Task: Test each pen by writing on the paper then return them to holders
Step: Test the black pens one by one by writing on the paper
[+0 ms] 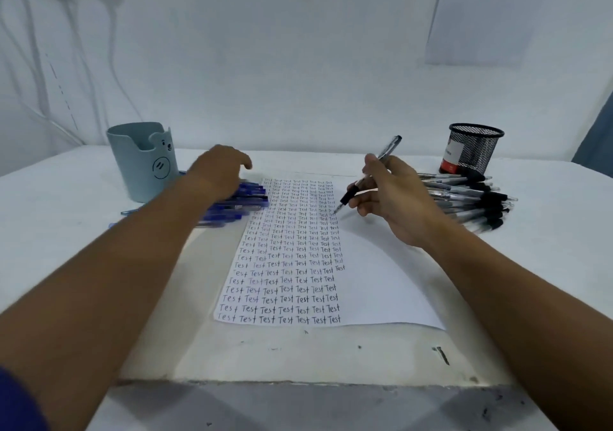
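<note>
White bench [99, 198] underneath everything, broad and flat. Paper [374, 281] lying on it below both hands, thin and limp, likely to slide or buckle if pressed off-centre; its left half packed with columns of "Test", its right half blank.

Blue bear holder [142, 162] standing well left of the left fingers; black mesh holder [472, 153] standing beyond and right of the right fingers. Both look empty, though inside cannot be fully seen.

Heap of black-grip pens [471, 205] just right of the right fingers; heap of blue pens [245, 205] directly beneath the left fingers. Light, stiff, smooth-barrelled, prone to rolling; best taken one at a time at the rubbery grip near the tip.

Left hand [219, 168] hovering over or resting on the blue heap, fingers loosely curled; whether pinching one cannot be told.

Right hand [394, 195] pinching a black pen [368, 175] near its grip, tip aimed down at the paper's blank part.
</note>
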